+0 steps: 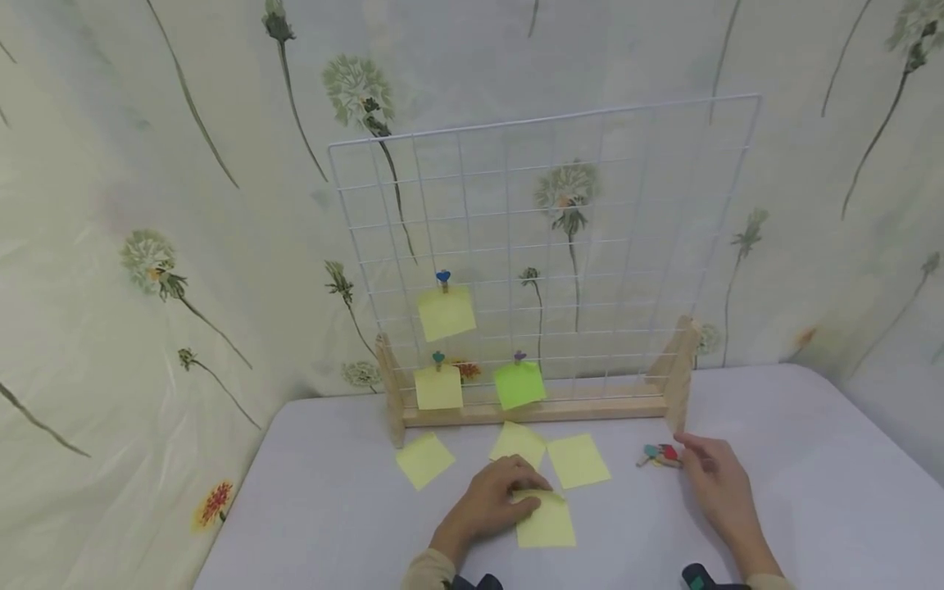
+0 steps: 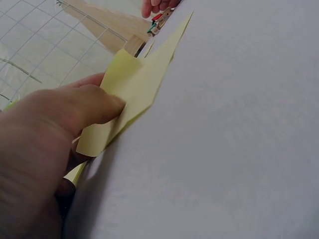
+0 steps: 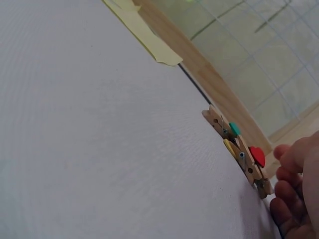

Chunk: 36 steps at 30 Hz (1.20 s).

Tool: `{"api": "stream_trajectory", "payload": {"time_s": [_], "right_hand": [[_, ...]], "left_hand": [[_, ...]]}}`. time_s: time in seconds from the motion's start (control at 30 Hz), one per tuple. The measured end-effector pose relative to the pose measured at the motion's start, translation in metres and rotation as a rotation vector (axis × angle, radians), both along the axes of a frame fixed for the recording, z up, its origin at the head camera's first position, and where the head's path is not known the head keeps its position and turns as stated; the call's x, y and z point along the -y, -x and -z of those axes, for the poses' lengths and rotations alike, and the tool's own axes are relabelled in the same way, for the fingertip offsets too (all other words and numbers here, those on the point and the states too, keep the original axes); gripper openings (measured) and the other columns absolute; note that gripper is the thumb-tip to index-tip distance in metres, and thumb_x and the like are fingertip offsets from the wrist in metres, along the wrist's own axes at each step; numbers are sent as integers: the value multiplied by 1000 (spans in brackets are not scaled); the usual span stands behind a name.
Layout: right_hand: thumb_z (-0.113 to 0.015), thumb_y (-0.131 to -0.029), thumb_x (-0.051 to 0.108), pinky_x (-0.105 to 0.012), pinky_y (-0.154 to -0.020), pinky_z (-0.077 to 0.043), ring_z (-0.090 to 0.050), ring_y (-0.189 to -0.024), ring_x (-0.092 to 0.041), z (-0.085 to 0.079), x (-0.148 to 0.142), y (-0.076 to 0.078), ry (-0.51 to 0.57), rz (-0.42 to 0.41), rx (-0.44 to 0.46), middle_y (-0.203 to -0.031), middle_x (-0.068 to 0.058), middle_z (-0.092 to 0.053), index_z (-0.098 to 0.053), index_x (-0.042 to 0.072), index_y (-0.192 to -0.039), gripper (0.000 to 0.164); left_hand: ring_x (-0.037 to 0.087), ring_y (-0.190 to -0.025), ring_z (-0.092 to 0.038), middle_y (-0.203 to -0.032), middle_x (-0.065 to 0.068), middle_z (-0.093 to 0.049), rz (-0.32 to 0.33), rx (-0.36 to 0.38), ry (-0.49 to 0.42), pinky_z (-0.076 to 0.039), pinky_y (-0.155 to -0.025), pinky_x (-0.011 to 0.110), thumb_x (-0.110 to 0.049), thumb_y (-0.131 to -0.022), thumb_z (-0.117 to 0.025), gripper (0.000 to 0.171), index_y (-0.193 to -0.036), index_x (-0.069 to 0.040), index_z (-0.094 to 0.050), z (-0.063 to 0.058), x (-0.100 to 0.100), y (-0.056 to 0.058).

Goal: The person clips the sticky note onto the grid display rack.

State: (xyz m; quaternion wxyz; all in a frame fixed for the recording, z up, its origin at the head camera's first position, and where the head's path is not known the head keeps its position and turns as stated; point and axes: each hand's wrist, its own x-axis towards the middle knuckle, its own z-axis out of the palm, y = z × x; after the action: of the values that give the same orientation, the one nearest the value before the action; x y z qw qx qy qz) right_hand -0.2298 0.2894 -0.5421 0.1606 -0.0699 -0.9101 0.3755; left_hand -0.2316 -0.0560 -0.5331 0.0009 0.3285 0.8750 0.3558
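Observation:
My left hand point(image 1: 496, 501) pinches a yellow sticky note point(image 1: 547, 524) between thumb and fingers. The left wrist view shows this note point(image 2: 142, 84) bent, with the thumb on its near face. On the right, my right hand point(image 1: 719, 479) is beside a small pile of wooden clothespins point(image 1: 656, 456) with coloured hearts. In the right wrist view its loosely bent fingers point(image 3: 289, 196) lie close to the clothespins point(image 3: 244, 154), with nothing visible held. A red, a teal and a yellow heart show there.
Behind the hands stands a white wire grid point(image 1: 546, 246) on a wooden base point(image 1: 531, 411). Clothespins hold a pale yellow note point(image 1: 447, 313), a lower yellow note point(image 1: 438, 388) and a green note point(image 1: 519, 385) on it. Loose notes point(image 1: 425, 460) lie on the white table point(image 1: 317, 492).

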Motion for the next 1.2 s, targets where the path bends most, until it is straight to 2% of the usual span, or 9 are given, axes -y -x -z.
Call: {"api": "stream_trajectory", "payload": {"time_s": [0.17,0.27,0.43,0.53,0.73,0.9,1.0,1.1,1.2], "right_hand": [[-42,-98,15,-45,-81,-45,-51,-108,-31,-3,1,0,-17,-14,-16,-122,-17,-53,-56,5,-126,33],[-43,-98,14,-43,-81,-45,-51,-108,-31,-4,2,0,-16,-29,-29,-121,-17,-53,-56,4,-125,31],[-48,-97,15,-24,-76,-42,-50,-105,-26,-4,1,-2,-62,-69,-71,-118,-15,-55,-58,4,-121,28],[-51,-96,14,-18,-74,-41,-49,-102,-23,-4,0,-2,-88,-95,-96,-116,-15,-57,-60,4,-120,28],[-52,-95,14,-24,-75,-46,-51,-103,-24,-3,0,-2,-97,-114,-83,-117,-15,-57,-59,4,-122,29],[-58,-94,18,-13,-73,-44,-44,-99,2,-2,0,-2,-84,-131,-122,-113,-11,-58,-61,7,-115,24],[-62,-92,19,-8,-72,-43,-37,-96,14,-1,0,-1,-81,-149,-153,-109,-7,-59,-63,9,-108,20],[-64,-90,21,-10,-73,-43,-39,-96,10,-1,2,0,-102,-153,-159,-105,-3,-60,-64,13,-104,16],[-66,-89,20,-16,-76,-44,-45,-98,-3,-1,4,2,-124,-154,-145,-103,-2,-60,-65,14,-102,15]], "left_hand": [[-4,-85,-53,-100,-16,-64,12,-24,-54,-44,-78,13,-11,-87,-60,31,-108,-33,-65,-1,-1,0],[-3,-87,-56,-99,-13,-66,-1,-18,-124,-46,-79,15,-9,-89,-57,30,-110,-30,-64,1,-2,0],[-2,-88,-57,-99,-13,-66,-51,22,-230,-47,-78,18,-14,-92,-59,24,-109,-30,-64,3,-2,2],[0,-86,-55,-100,-15,-65,-80,-7,-242,-46,-74,17,-11,-91,-60,26,-106,-31,-64,5,-2,4],[2,-78,-52,-95,-13,-65,-131,-32,-304,-45,-66,16,-11,-90,-62,29,-110,-31,-66,6,-2,5],[1,-77,-52,-92,-13,-64,-220,-28,-391,-44,-62,16,-19,-92,-61,23,-109,-34,-66,7,-3,4],[4,-80,-53,-92,-12,-66,-241,-107,-451,-44,-65,18,-19,-91,-62,19,-104,-31,-68,8,-3,6],[9,-86,-55,-94,-10,-68,-259,-192,-506,-44,-72,21,-16,-90,-63,16,-100,-26,-70,6,-4,7],[11,-91,-56,-96,-9,-67,-283,-180,-541,-44,-79,24,-16,-90,-63,14,-98,-25,-69,3,-3,7]]}}
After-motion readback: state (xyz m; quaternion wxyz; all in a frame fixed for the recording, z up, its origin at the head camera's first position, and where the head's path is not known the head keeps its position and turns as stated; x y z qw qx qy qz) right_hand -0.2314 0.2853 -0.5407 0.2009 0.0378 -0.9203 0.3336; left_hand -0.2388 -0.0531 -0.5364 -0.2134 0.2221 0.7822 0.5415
